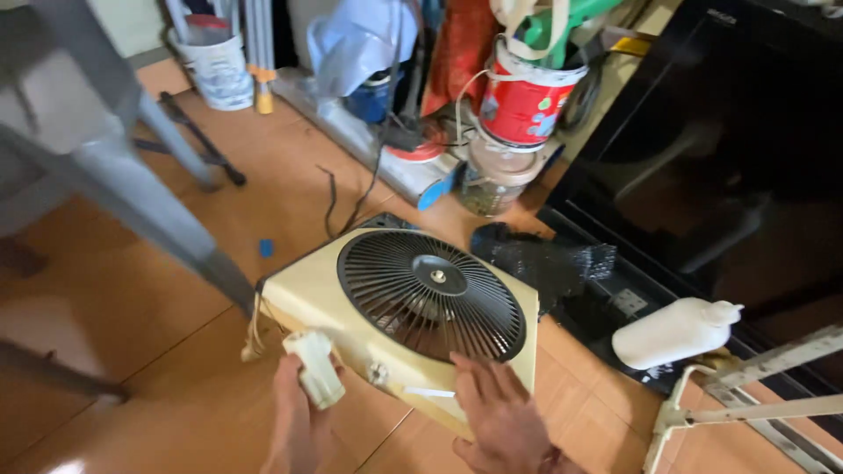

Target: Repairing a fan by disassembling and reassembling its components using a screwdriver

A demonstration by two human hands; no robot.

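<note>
Head view: a cream box fan [399, 307] lies flat on the orange floor [158, 290]. Left hand [294, 417] grips a small cream plug [316, 369]. Right hand [500, 408] rests open on the fan's near edge; bare floor lies to the left.

red labelled tin [525, 104], white bottle [674, 331]

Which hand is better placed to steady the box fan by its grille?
Probably the right hand: it lies open on the cream box fan at the black grille's edge. The left hand is gripping a small cream part.
</note>
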